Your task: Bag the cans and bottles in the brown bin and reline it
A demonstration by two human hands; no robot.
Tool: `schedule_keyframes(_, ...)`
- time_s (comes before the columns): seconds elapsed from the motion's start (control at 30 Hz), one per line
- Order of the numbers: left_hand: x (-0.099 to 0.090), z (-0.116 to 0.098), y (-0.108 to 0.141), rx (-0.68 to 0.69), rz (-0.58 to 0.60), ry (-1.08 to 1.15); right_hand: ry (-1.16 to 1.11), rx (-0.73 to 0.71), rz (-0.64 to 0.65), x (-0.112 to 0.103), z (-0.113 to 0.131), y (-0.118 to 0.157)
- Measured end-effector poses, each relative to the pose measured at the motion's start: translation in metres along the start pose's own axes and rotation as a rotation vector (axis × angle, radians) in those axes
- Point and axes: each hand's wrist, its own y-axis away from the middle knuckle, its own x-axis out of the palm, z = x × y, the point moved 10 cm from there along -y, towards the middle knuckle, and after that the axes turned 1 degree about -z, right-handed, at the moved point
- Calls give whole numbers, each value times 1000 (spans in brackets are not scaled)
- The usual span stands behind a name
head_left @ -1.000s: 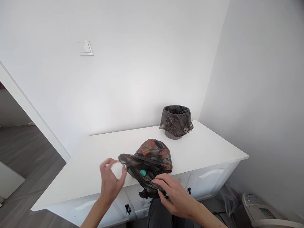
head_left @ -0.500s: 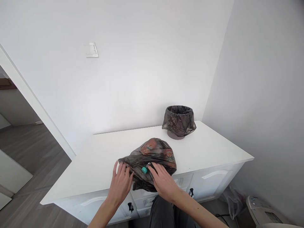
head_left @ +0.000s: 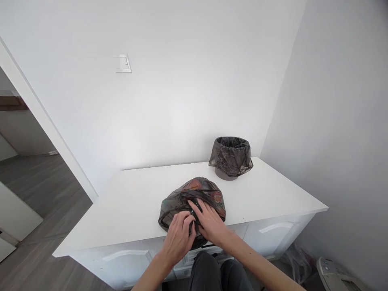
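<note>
A thin black plastic bag [head_left: 176,204] lies bunched at the front edge of the white cabinet top, part of it hanging over the edge. Orange-red and green shapes show through its film; their kind cannot be made out. My left hand [head_left: 178,232] is closed at the near side of the bag, thumb and fingertips pinching a gathered fold. Right beside it, my right hand [head_left: 212,222] grips the bag's upper folds, its fingers bent over the film. A shiny patch shows between its fingers. The bottle with the teal cap is no longer plainly visible.
A small bin [head_left: 226,174] lined with a black bag stands at the back right of the cabinet top [head_left: 139,202]. Walls rise behind and to the right. A grey-white machine [head_left: 336,275] and clear plastic [head_left: 298,260] sit low at the right.
My left hand has moved right, bringing the bag's left side over toward my right hand. The teal bottle cap, visible before, is now covered. The view has shifted slightly.
</note>
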Motion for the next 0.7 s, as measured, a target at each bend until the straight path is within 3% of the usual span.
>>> schedule_keyframes(0.07,8,1,-1,-4,55,-6,5,15,26,0,-6,-2)
schedule_keyframes(0.2,31,28,3,-161,130,-178,19,50,60,1,-16,-6)
schedule_keyframes(0.3,50,37,11,-184,161,-198,6,50,72,2,-18,-11)
schedule_keyframes(0.4,48,39,15,-190,142,-180,-8,43,83,3,-21,-14)
schedule_keyframes(0.53,2,44,14,-206,39,-105,-10,57,43,6,-26,-16)
schedule_keyframes(0.7,-93,77,16,-398,-196,45,40,48,-81,10,-28,-18)
